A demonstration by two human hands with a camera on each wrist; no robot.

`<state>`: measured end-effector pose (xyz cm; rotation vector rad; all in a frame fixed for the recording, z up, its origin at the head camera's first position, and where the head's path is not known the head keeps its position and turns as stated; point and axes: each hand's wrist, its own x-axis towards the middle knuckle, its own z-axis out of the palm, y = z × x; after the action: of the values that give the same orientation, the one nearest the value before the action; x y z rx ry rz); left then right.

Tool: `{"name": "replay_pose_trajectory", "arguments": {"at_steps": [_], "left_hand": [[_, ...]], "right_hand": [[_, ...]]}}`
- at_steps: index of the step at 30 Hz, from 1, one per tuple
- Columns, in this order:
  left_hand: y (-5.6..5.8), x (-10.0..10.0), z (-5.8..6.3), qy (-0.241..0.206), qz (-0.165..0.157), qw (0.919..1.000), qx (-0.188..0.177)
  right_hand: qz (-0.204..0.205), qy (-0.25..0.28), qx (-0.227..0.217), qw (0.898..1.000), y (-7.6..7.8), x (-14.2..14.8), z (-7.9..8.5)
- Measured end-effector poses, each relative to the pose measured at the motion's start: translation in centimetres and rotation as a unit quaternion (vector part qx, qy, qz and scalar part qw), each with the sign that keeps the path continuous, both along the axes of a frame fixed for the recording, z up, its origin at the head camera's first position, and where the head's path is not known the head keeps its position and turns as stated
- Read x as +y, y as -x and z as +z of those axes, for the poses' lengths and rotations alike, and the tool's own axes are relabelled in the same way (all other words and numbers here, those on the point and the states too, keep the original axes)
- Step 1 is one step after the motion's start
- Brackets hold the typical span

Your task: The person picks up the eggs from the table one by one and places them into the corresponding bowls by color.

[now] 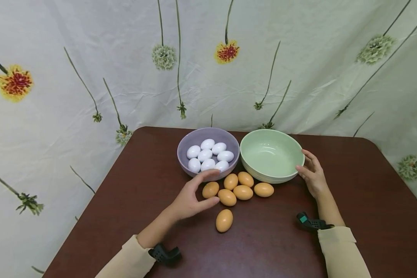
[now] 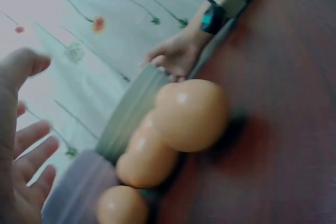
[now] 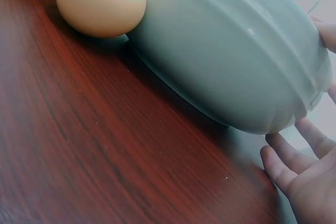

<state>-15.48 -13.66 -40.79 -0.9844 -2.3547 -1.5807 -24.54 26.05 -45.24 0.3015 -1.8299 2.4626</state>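
My left hand point(image 1: 191, 195), thumb and fingers spread, hovers over the near side of the purple bowl point(image 1: 182, 156) and beside several brown eggs point(image 1: 243, 192). Nothing is in its grasp; the left wrist view shows the fingers point(image 2: 37, 153) apart from the eggs. Inside the purple bowl lie several white eggs point(image 1: 205, 155). My right hand point(image 1: 312, 175) rests against the right side of the green bowl point(image 1: 271, 154), its thumb near the rim and its fingers point(image 3: 294, 156) loosely extended along the outer wall. That bowl holds nothing.
The two bowls stand side by side at the back of the dark wooden table point(image 1: 264, 239). One brown egg point(image 1: 224, 221) lies apart, nearer the front. Behind the table hangs a flower-patterned cloth point(image 1: 201, 85).
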Motion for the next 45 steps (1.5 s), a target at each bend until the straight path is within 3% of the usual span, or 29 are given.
{"name": "replay_pose_trajectory", "arguments": {"at_steps": [7, 12, 17, 21, 30, 34, 40, 45], "left_hand": [[-0.6, 0.7, -1.6, 0.060, -0.113, 0.9912, -0.033], [-0.6, 1.1, -2.5, 0.098, -0.153, 0.9826, -0.040], [-0.6, 1.2, -3.0, 0.142, -0.164, 0.9745, -0.055], [-0.6, 1.2, -3.5, 0.148, -0.176, 0.9703, -0.074], [-0.2, 1.1, -4.5, 0.131, -0.197, 0.9673, -0.092], [-0.1, 1.1, -4.6, 0.109, -0.199, 0.9663, -0.121], [-0.3, 1.3, -4.5, 0.077, -0.188, 0.9650, -0.165], [0.0, 1.9, -3.8, 0.064, -0.172, 0.9710, -0.153]], "right_hand": [[-0.002, -0.003, -0.002, 1.000, 0.0, 0.1, -0.3], [-0.004, -0.001, -0.001, 1.000, 0.1, 0.1, -0.3], [-0.004, 0.000, -0.003, 1.000, 0.1, 0.0, -0.1], [-0.003, -0.004, -0.003, 1.000, 0.1, 0.0, -0.1], [-0.003, -0.009, 0.003, 1.000, 0.1, 0.1, -0.3], [-0.003, -0.007, 0.003, 1.000, 0.1, 0.1, -0.3], [-0.002, -0.007, 0.006, 1.000, 0.2, 0.1, -0.4], [-0.003, -0.010, 0.003, 1.000, 0.2, 0.2, -0.4]]}}
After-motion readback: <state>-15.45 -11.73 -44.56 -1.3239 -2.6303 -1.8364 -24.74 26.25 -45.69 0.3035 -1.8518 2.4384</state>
